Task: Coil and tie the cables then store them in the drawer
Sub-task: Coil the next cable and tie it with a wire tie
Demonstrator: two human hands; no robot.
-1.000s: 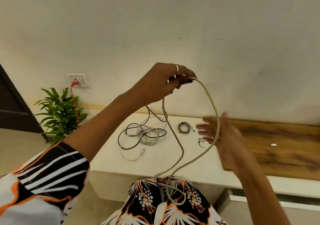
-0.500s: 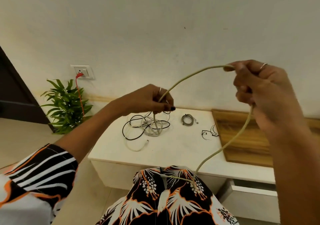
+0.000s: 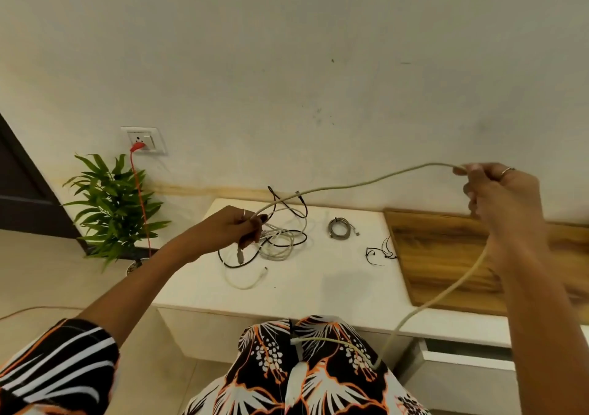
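Note:
A long beige cable (image 3: 353, 185) stretches between my two hands above the white cabinet top (image 3: 318, 280). My left hand (image 3: 232, 229) pinches one end of it, with the plug hanging below the fingers. My right hand (image 3: 500, 201) grips the cable higher up at the right, and from there it drops down to my lap (image 3: 318, 366). On the cabinet lie a tangle of black and white cables (image 3: 274, 239), a small grey coiled cable (image 3: 339, 228) and a thin black wire (image 3: 377, 252). A drawer (image 3: 462, 360) stands partly open at the lower right.
A wooden panel (image 3: 446, 255) covers the cabinet's right part. A potted green plant (image 3: 111, 207) stands on the floor at left, below a wall socket (image 3: 143, 140) with a red cord plugged in. A dark door is at far left.
My hands have drawn further apart, stretching the beige cable into a wider span. The left hand dropped toward the cable pile; the right hand moved right.

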